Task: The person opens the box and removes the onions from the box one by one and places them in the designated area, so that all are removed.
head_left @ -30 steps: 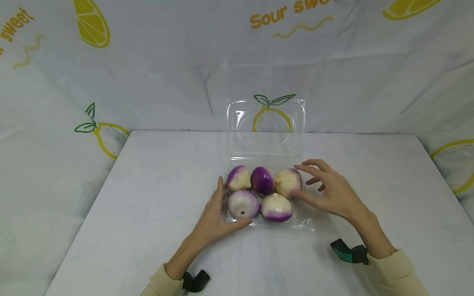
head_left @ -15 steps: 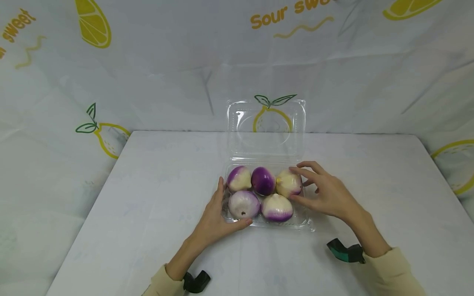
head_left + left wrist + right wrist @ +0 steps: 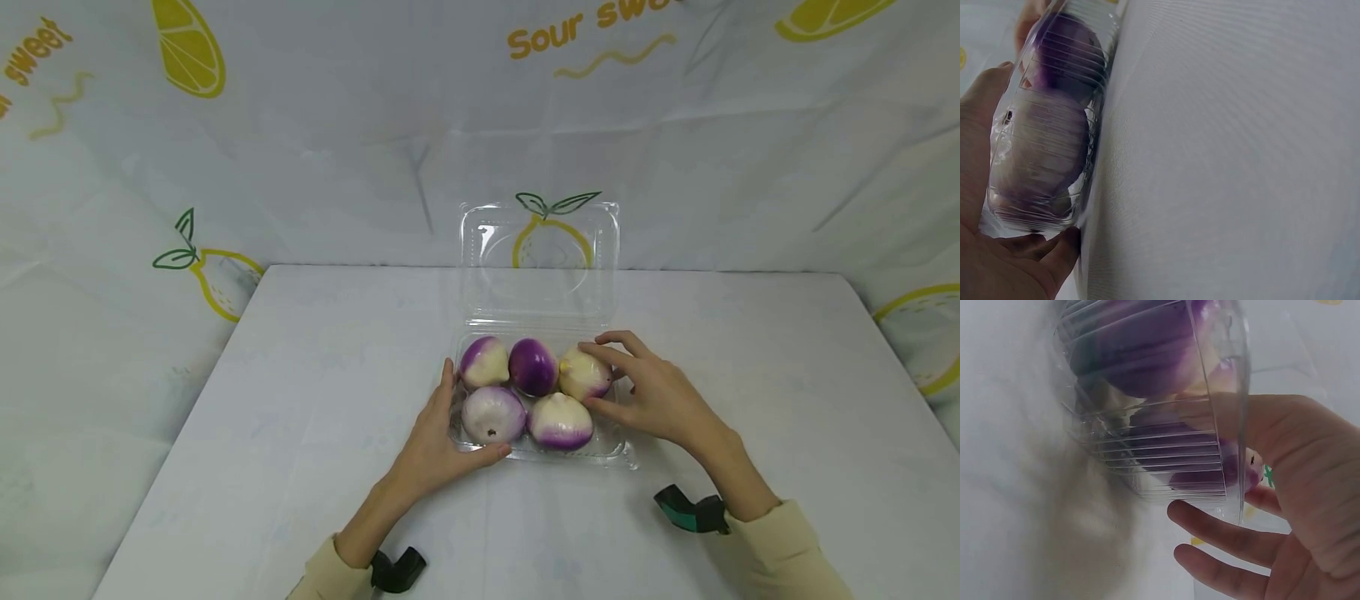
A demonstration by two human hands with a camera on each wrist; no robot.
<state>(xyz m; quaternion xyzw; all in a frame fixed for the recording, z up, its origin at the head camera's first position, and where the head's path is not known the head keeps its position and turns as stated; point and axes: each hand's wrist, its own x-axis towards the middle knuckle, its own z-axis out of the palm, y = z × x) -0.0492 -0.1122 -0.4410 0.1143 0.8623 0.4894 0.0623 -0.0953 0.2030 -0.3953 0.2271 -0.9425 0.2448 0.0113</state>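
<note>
A clear plastic clamshell container [image 3: 619, 452] sits mid-table with its lid [image 3: 540, 250] standing up behind it. Inside are several purple-and-white onions. My left hand [image 3: 433, 435] braces the container's front left corner, fingers straight along the side wall and thumb along the front edge. My right hand [image 3: 648, 392] reaches in from the right and curls its fingers and thumb round the back right onion [image 3: 579, 375]. In the left wrist view my palm [image 3: 982, 162] lies against the ribbed container wall [image 3: 1047, 156]. The right wrist view shows the container [image 3: 1147, 431] close up, with my right hand [image 3: 1300, 487] beside it.
The white table [image 3: 322, 375] is backed by a draped cloth with lemon prints [image 3: 225, 150]. The container stands a little right of the table's centre. A green and black wrist mount [image 3: 690, 510] and a black one [image 3: 397, 571] sit on my forearms.
My right hand has moved left from beside the container and closed its fingers over the back right onion. The left hand and the container have stayed put.
</note>
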